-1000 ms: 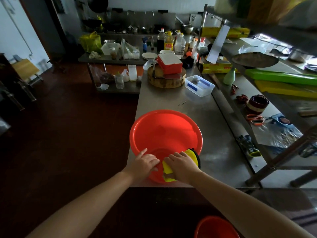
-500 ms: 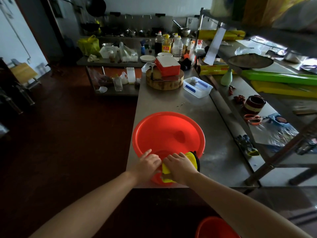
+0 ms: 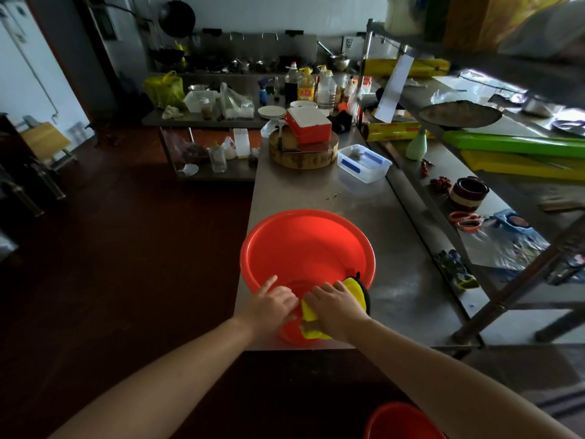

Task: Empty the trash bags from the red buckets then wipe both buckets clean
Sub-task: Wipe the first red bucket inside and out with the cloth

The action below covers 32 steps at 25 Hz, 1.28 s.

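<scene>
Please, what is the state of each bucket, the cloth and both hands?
red bucket on table: upright, no bag inside.
second red bucket: lower down, mostly cut off.
yellow cloth: pressed on the table bucket's outer wall.
left hand: grips that bucket's near rim.
right hand: holds the cloth.

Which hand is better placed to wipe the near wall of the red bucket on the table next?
Right, probably: the right hand holds the yellow cloth against the red bucket's near rim; the left hand only holds that rim, without cloth.
</scene>
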Each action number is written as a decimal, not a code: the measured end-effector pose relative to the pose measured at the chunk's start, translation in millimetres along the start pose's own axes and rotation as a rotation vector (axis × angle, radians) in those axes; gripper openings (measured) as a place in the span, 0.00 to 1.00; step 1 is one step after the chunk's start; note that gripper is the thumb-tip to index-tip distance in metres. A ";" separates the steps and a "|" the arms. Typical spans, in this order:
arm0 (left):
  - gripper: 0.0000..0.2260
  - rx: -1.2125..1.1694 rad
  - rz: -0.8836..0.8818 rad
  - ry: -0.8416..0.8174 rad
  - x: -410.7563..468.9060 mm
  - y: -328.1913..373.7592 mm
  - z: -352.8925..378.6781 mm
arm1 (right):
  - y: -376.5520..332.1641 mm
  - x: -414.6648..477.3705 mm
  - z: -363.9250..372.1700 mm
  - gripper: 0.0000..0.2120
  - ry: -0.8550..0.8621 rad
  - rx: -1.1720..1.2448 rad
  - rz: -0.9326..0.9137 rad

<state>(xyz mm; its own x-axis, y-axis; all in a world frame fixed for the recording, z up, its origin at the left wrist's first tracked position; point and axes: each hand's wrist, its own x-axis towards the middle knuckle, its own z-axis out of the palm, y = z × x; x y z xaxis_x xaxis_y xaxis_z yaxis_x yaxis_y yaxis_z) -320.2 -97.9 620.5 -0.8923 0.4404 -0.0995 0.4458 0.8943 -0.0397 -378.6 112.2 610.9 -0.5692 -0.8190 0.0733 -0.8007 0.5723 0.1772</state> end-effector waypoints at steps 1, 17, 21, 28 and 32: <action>0.18 -0.016 -0.006 0.027 -1.1 0.5 1.2 | -0.3 -0.8 1.3 0.35 0.000 0.031 -0.002; 0.16 -0.178 -0.060 0.069 -4.3 -9.3 6.5 | 27.4 -11.5 3.4 0.35 0.039 0.095 -0.037; 0.16 -0.125 -0.104 0.066 -6.0 -51.9 -0.5 | 78.0 -29.8 3.9 0.35 0.023 0.046 -0.045; 0.32 -0.126 -0.204 -0.033 -5.3 -45.0 9.4 | 69.9 -26.0 8.9 0.31 0.067 0.028 -0.042; 0.33 -0.140 -0.215 -0.049 1.4 -25.2 3.8 | 61.2 -30.5 7.5 0.26 0.200 0.017 -0.048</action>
<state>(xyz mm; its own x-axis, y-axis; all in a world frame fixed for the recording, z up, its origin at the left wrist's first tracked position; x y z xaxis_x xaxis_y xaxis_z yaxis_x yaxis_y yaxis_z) -332.4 -120.1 617.7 -0.9594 0.2379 -0.1517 0.2292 0.9707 0.0725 -411.7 172.5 612.1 -0.4831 -0.8366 0.2585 -0.8301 0.5314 0.1686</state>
